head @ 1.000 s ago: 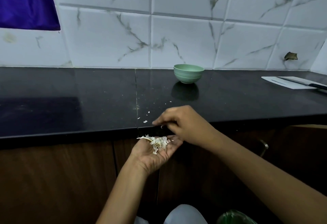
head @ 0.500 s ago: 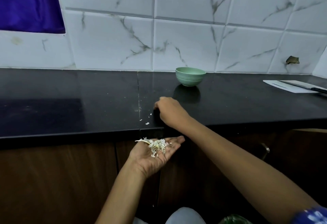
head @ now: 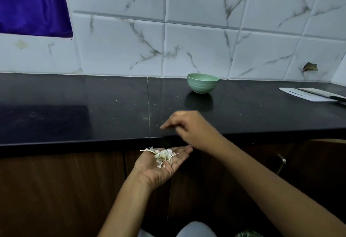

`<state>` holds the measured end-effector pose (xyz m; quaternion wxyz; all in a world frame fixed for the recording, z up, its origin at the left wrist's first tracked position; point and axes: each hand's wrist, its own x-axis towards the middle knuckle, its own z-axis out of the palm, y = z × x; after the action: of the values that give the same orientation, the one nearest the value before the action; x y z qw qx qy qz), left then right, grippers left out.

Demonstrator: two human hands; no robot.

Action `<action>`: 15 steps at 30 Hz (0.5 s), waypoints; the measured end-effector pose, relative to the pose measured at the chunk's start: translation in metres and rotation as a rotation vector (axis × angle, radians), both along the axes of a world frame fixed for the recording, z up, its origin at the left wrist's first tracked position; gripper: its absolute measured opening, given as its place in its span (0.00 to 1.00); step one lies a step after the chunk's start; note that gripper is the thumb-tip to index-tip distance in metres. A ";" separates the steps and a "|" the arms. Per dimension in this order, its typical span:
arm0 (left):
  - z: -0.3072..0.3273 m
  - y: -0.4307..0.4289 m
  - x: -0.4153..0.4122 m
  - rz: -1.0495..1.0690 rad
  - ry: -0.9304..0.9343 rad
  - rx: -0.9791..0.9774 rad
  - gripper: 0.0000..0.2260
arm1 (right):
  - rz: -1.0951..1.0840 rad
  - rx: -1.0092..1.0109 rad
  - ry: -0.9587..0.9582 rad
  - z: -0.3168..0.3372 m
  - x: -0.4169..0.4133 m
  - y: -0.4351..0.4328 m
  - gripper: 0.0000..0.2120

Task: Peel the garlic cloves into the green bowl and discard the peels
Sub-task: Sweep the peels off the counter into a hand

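Observation:
A small green bowl (head: 203, 83) stands near the tiled wall on the black counter (head: 74, 113); its inside is hidden from here. My left hand (head: 159, 165) is held palm up just below the counter's front edge, cupping a little heap of white garlic peels (head: 162, 156). My right hand (head: 189, 128) hovers over the counter edge right above it, blurred, fingers curled and pointing left toward a tiny peel crumb (head: 156, 124). Whether the fingertips pinch anything cannot be made out.
A knife (head: 325, 94) lies on a white sheet (head: 303, 94) at the far right of the counter. Brown cabinet doors (head: 56, 190) run below the counter, with a metal handle (head: 281, 163) to the right. A purple cloth (head: 31, 4) hangs at the upper left.
My right hand reached onto the counter at the scattered peel bits, then came back toward the edge over my left palm. Fewer crumbs lie on the counter. The left hand stayed in place.

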<state>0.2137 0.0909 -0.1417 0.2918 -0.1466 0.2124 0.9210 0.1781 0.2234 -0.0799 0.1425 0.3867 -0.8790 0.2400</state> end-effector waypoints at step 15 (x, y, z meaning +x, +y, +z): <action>-0.001 0.023 -0.010 -0.044 -0.029 0.016 0.25 | -0.357 0.379 0.114 -0.018 -0.021 0.004 0.21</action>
<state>0.2038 0.1135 -0.1424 0.3161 -0.1528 0.2040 0.9138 0.1571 0.2272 -0.0976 0.1567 0.2584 -0.9530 0.0201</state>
